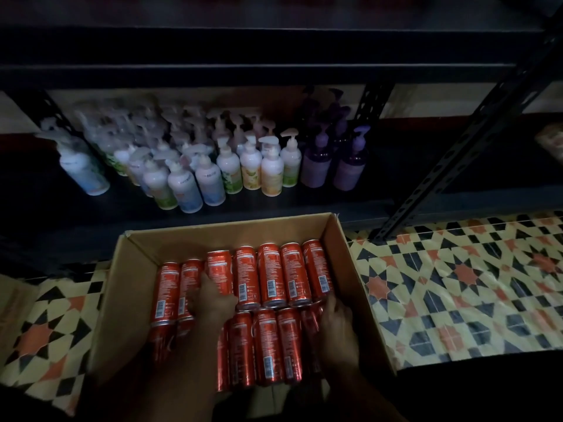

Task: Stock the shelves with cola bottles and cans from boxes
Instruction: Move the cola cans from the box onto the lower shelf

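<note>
Red cola cans (pixel 268 272) lie in rows inside an open brown cardboard box (pixel 341 254) on the patterned tile floor (pixel 457 284). Left hand (pixel 213 300) curls around one can; right hand (pixel 336 318) grips another by the box's right wall.

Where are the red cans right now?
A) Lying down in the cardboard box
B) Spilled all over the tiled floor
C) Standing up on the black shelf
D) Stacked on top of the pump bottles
A: the red cans lie on their sides in rows inside the open cardboard box, with both hands reaching in among them, while the shelf behind holds only pump bottles.
</note>
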A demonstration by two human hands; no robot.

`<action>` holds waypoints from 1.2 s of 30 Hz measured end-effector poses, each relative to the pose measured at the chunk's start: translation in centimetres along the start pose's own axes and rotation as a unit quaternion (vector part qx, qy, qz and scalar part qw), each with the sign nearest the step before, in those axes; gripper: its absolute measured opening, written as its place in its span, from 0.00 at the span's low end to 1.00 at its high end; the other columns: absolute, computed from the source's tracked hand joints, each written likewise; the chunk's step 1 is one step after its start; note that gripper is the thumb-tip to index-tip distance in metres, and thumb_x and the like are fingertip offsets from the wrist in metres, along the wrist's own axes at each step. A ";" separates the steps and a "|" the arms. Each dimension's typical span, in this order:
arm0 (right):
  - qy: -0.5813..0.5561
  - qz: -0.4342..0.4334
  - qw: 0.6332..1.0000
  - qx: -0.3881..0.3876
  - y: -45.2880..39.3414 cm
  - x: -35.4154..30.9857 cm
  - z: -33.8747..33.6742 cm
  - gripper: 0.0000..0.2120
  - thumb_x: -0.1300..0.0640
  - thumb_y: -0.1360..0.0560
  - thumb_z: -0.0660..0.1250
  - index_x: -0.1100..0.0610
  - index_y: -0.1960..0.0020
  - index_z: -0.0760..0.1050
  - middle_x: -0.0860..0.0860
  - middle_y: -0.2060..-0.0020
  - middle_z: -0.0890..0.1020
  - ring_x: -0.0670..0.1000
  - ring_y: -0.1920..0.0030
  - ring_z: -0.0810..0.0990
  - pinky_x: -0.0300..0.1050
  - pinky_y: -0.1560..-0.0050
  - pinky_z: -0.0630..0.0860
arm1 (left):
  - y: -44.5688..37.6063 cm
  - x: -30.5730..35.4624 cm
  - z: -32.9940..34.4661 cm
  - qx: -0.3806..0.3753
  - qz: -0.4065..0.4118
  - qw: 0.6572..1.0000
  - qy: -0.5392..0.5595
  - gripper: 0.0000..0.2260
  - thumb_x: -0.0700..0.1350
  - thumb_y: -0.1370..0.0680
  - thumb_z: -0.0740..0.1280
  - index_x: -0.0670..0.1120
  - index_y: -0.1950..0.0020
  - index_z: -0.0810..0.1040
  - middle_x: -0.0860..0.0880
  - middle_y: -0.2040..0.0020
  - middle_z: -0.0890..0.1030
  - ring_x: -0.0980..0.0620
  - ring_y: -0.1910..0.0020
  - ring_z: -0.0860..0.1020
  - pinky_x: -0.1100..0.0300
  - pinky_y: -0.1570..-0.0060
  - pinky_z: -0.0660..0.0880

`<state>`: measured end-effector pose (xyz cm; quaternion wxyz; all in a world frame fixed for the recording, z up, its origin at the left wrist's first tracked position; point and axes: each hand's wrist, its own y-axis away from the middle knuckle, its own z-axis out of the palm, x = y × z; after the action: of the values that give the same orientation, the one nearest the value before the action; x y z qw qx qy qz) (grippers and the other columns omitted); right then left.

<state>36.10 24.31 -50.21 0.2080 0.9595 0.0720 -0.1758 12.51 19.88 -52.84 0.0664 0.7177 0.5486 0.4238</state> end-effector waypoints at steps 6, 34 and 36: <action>-0.001 0.029 1.000 -0.004 0.1 0.1 -0.3 0.21 0.52 0.21 0.68 0.51 0.31 0.68 0.50 0.37 0.78 0.48 0.40 0.80 0.46 0.38 0.78 | 0.4 0.0 -0.2 -0.007 0.005 1.000 -0.021 0.48 0.43 0.35 0.82 0.54 0.21 0.60 0.38 0.30 0.70 0.34 0.31 0.72 0.36 0.32 0.71; -0.302 -0.205 0.899 0.243 3.4 -19.4 -16.9 0.41 0.53 0.33 0.78 0.41 0.24 0.65 0.47 0.43 0.76 0.49 0.44 0.69 0.43 0.44 0.65 | 14.9 14.3 -17.0 -0.043 0.295 0.917 0.264 0.28 0.34 0.35 0.76 0.51 0.39 0.71 0.47 0.50 0.81 0.51 0.51 0.81 0.64 0.60 0.76; -0.315 -0.232 0.881 0.265 4.0 -21.6 -19.3 0.42 0.53 0.33 0.78 0.40 0.24 0.64 0.49 0.42 0.75 0.52 0.43 0.70 0.45 0.43 0.66 | 15.6 16.2 -18.8 -0.024 0.324 0.903 0.280 0.29 0.39 0.40 0.76 0.53 0.43 0.73 0.48 0.50 0.83 0.49 0.49 0.83 0.59 0.56 0.79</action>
<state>22.79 27.47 -24.31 -0.0896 0.8285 0.1739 -0.5247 11.72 20.49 -23.53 -0.2138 0.7061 0.2714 0.6182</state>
